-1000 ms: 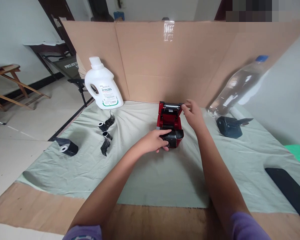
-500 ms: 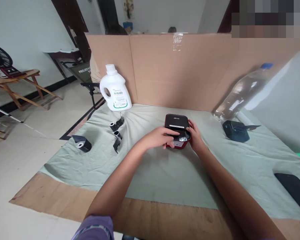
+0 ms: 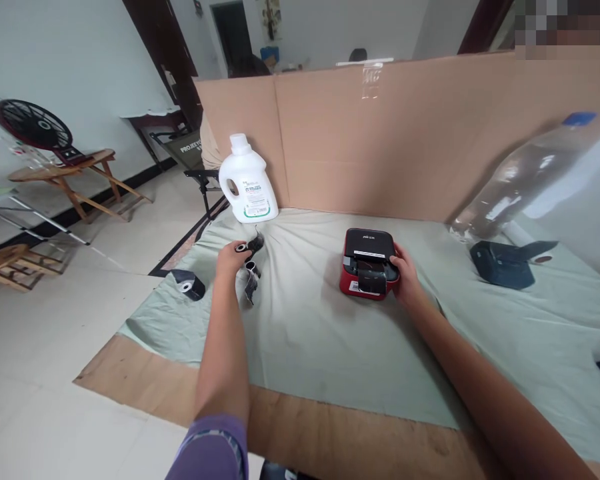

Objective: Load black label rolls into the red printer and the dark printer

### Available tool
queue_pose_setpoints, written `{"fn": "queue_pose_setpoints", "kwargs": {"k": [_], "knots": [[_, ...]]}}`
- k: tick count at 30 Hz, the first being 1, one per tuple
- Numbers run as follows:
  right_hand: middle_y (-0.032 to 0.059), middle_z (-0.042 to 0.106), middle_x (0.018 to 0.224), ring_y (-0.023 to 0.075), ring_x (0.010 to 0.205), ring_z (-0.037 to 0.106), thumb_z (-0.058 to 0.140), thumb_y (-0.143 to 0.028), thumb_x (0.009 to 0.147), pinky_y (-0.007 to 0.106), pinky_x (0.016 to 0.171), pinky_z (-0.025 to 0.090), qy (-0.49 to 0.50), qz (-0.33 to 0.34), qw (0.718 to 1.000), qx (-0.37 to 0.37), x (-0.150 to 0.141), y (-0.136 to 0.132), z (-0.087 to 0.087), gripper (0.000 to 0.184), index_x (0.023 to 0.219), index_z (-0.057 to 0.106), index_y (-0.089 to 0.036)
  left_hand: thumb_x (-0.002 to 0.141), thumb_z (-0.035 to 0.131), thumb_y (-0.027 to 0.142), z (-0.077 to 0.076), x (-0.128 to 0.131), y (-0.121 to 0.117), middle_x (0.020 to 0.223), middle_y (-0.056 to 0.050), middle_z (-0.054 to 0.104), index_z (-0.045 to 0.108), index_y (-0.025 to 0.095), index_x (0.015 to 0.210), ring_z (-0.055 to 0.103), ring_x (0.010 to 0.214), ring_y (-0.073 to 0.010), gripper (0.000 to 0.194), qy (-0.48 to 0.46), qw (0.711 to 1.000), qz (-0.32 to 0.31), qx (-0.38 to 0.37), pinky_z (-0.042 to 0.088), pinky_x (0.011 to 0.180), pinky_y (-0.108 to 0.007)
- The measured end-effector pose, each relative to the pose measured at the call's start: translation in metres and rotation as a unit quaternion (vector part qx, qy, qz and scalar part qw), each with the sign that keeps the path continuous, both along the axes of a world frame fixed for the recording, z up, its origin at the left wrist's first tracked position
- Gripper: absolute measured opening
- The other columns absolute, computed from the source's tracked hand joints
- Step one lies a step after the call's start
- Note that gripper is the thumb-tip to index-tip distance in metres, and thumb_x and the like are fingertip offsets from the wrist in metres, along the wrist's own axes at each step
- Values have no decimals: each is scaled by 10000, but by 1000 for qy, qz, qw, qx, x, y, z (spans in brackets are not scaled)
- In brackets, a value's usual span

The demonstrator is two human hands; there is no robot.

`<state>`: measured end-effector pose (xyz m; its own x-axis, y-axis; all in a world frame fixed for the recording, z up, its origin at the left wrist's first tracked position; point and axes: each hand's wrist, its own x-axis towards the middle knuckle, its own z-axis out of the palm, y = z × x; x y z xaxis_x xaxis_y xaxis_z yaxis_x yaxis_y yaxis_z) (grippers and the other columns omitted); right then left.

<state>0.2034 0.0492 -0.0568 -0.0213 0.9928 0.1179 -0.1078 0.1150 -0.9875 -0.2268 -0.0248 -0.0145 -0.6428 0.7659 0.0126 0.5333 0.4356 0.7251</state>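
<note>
Red-and-black printer [image 3: 369, 242], right of centre, is clasped by the right hand [image 3: 406, 272], while the left hand [image 3: 227, 260], left of centre, curls its fingers at a black roll [image 3: 249, 247], its hold unclear.

Ahead of you, a brown cardboard panel [image 3: 340, 147] stands behind the cloth-covered table [image 3: 145, 363]. To your left, a black fan [image 3: 40, 125] sits on a wooden stool [image 3: 63, 175] upon the pale tiled floor [image 3: 105, 320]. A folding chair [image 3: 187, 148] stands near the panel; plain light walls [image 3: 100, 53] and dark doors lie beyond.
</note>
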Motion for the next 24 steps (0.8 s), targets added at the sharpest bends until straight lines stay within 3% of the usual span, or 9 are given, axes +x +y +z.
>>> {"fn": "queue_pose_setpoints", "kwargs": {"k": [5,13,17,21,24], "knots": [[45,598,1429,290,1308,575,593,-439,813,471,1065,512,0,0,1000,12,0,0,-1,522,1318,559,-309,786,721,282,-1,6,-13,1064,-135,746,696,196,1109,670,1039,-314,335,126,987,36,-89,445,758,-332],[4,660,1325,252,1270,595,638,-384,791,467,1106,471,74,6,997,9,-1,10,-15,462,1249,618,-323,857,614,409,-4,-4,-91,1175,-148,744,664,173,1321,668,1123,-342,523,209,968,-6,-141,477,877,-354],[4,685,1272,245,1216,628,626,-393,808,453,1064,505,83,1,997,8,-2,11,-20,437,1237,623,-311,810,649,423,8,9,-112,1258,-159,706,627,148,1356,653,1145,-349,612,209,967,-19,-147,491,887,-360],[1,660,1334,231,1270,599,629,-409,821,433,1123,452,88,-5,996,9,-2,10,-22,435,1242,621,-301,809,622,412,36,65,-90,1280,-114,667,581,210,1393,672,1006,-282,619,226,974,7,29,491,825,-342],[2,640,1374,227,1300,581,637,-428,829,432,1141,431,92,-4,996,2,-2,8,-22,447,1256,615,-300,846,593,447,48,131,-44,998,-58,709,647,205,1284,634,762,-192,503,41,985,-141,92,466,735,-298]]}}
